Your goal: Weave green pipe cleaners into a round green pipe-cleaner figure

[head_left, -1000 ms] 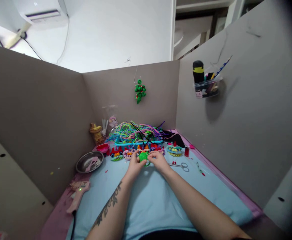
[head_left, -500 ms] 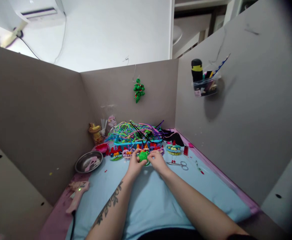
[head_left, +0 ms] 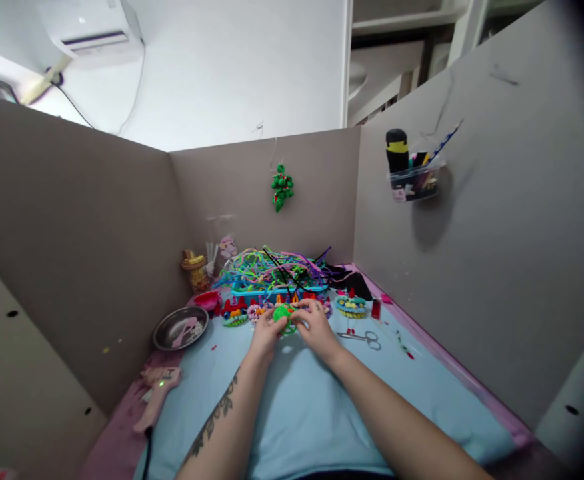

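Note:
Between my hands, above the blue cloth, is a bright green pipe-cleaner coil (head_left: 282, 312), rounded, with a looser green loop at its lower right. My left hand (head_left: 265, 337) pinches its left side between thumb and fingers. My right hand (head_left: 318, 330) has thumb and fingertips closed at the coil's right edge, on the loose green strand. The fingers hide part of the coil. Just behind it stands a row of colourful pipe-cleaner figures (head_left: 235, 313), partly covered by my hands. Right of my right hand lies a pair of scissors (head_left: 365, 338).
A blue tray (head_left: 237, 291) heaped with pipe cleaners stands at the back. To the left are a metal bowl (head_left: 161, 337) and a pink glue gun (head_left: 155, 403). A yellow-blue figure (head_left: 351, 307) sits at right. Grey panels (head_left: 317, 200) enclose the table.
The right hand's fingers have shifted and spread slightly, and the green coil has turned so that its loose loop shows more. The camera view has tilted a little.

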The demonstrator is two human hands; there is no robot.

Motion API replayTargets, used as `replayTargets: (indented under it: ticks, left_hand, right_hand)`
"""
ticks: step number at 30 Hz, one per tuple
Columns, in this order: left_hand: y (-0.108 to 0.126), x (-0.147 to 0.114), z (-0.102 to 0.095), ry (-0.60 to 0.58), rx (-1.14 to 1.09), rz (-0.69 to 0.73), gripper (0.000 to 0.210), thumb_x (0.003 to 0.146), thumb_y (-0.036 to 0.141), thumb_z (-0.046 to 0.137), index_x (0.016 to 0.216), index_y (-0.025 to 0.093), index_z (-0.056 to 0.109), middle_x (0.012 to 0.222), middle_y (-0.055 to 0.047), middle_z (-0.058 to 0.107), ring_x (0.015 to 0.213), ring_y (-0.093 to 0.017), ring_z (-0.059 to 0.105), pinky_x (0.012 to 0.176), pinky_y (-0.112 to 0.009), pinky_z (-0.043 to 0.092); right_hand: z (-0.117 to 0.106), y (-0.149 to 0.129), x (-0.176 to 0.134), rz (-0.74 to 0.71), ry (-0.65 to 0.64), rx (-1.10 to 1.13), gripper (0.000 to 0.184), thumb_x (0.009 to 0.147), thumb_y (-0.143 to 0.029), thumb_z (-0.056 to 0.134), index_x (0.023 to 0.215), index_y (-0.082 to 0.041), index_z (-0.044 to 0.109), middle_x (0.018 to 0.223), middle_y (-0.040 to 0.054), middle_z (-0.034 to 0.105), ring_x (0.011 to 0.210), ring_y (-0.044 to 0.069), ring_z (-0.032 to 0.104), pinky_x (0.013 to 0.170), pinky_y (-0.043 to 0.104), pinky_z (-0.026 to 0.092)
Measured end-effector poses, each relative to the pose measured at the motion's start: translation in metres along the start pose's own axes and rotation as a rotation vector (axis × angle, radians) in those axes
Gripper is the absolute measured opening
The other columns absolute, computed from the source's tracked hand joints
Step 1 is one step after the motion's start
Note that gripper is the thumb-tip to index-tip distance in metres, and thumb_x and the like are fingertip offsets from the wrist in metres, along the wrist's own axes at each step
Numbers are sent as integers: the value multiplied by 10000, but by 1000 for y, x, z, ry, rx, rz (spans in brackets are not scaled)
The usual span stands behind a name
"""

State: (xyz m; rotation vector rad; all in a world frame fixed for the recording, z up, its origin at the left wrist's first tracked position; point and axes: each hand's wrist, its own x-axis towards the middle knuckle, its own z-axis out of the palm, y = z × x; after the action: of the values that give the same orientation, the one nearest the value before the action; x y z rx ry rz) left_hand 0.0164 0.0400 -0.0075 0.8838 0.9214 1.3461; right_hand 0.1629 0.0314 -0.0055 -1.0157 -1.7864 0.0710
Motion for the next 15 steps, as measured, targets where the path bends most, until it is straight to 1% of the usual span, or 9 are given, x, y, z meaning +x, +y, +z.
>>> replayTargets:
  ticks: [2, 7, 12, 15]
  left_hand:
    - [0, -1, 1, -5, -17, 5, 667, 461, 264, 826, 1038, 142, 515, 735, -29, 658, 596, -134, 599, 580, -241, 433]
    - [1, -4, 3, 46, 9, 1, 736, 450, 244, 821, 1092, 151, 473, 706, -19, 654, 585, -137, 592, 570, -242, 423]
    - [4, -5, 4, 38, 32, -9, 721, 448, 220, 808, 1078, 147, 466, 621, 20, 614, 531, -113, 556, 543, -222, 400]
    - [4, -5, 4, 43, 20, -16, 690, 459, 208, 798, 1064, 165, 469, 688, 1, 637, 597, -132, 589, 585, -238, 425]
  right_hand:
    - [1, -3, -1, -40, -16, -55, 208, 736, -99, 541, 799, -248, 672, 1001, 72, 526, 997, 238, 445, 875, 405, 371]
    - [1, -7, -2, -104, -70, -158, 203, 759, -97, 524, 796, -239, 665, 1037, 84, 523, 1007, 249, 424, 880, 416, 372]
    - [0, -10, -2, -157, -100, -231, 205, 748, -89, 534, 807, -239, 660, 1075, 80, 527, 1030, 255, 402, 883, 420, 364]
    - [0, -8, -2, -149, -94, -214, 201, 751, -99, 534, 801, -245, 663, 1067, 76, 547, 1032, 256, 405, 887, 427, 351]
